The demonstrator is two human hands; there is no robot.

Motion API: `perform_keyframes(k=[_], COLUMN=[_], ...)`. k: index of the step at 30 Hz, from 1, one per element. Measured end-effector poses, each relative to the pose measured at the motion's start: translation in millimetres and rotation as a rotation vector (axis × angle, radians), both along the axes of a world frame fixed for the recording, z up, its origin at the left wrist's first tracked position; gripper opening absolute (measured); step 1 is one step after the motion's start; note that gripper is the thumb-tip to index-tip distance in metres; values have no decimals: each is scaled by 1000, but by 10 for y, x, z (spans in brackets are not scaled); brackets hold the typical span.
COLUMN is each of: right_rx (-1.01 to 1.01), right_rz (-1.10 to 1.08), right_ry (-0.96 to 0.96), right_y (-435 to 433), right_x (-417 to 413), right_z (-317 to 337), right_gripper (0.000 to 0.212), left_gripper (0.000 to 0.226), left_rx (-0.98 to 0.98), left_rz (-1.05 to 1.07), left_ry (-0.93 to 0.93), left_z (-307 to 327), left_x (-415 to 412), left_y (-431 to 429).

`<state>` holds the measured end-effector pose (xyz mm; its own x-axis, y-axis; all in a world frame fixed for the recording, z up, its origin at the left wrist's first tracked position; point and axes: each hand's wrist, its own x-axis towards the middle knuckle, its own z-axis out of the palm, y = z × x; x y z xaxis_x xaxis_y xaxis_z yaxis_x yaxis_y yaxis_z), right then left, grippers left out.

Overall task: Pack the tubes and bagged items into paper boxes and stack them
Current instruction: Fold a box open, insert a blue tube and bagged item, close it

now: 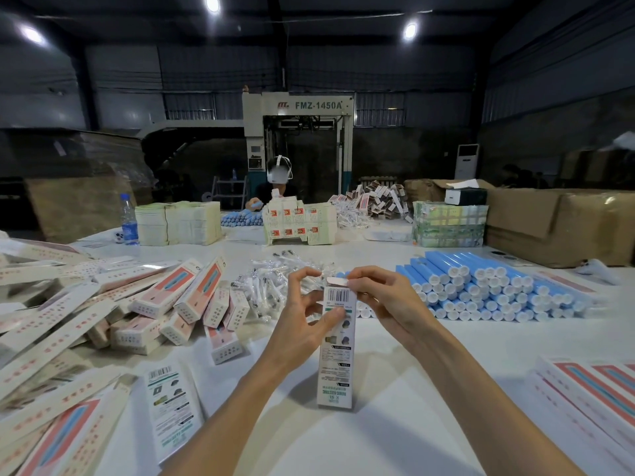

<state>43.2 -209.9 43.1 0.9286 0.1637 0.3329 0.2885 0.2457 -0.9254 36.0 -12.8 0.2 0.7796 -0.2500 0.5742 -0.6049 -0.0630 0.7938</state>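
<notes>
1. Closing the top of the paper box [336, 352] looks like the step in hand. The box stands up on the white table [412, 424], right in front of the person.
2. The left hand [302, 328] grips the box near its top. Its fingers curl round the left side and its thumb sits on the front.
3. The right hand [381, 300] pinches the small top flap [338, 281] between thumb and finger.
4. To do this well, I think the left hand should hold the box straight. Then the right hand can bend the flap down and slide its edge inside. A gentle push is best, so the thin card does not crease.
5. I cannot tell if a tube and a bag are inside already, because the top hides that.
6. Blue tubes [481, 286] lie in a neat pile to the right. Bagged items [271, 283] lie in a heap just behind the hands. Closed boxes [185, 300] lie in a loose pile to the left, not stacked yet.
</notes>
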Motion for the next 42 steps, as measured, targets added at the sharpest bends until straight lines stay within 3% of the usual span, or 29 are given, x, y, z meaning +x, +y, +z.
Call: perform_keyframes(k=[4, 10, 18, 26, 32, 42], right_rx=[-17, -177, -357, -182, -296, -224], right_rz=[21, -43, -215, -66, -178, -297], right_ry=[33, -57, -184, -65, -53, -58], right_y=[-26, -35, 34, -27, 31, 136], right_x=[-4, -83, -153, -213, -202, -234], right_z=[41, 94, 113, 109, 226, 83], right_gripper=[12, 13, 18, 15, 12, 13], left_gripper=[72, 49, 43, 42, 44, 37], left_rx=[20, 40, -10, 1, 26, 37], left_rz=[6, 18, 26, -5, 9, 40], left_ry=[-16, -42, -14, -37, -58, -57], left_z=[-16, -1, 8, 18, -8, -24], left_x=[26, 17, -18, -40, 7, 26], left_y=[8, 16, 24, 3, 18, 36])
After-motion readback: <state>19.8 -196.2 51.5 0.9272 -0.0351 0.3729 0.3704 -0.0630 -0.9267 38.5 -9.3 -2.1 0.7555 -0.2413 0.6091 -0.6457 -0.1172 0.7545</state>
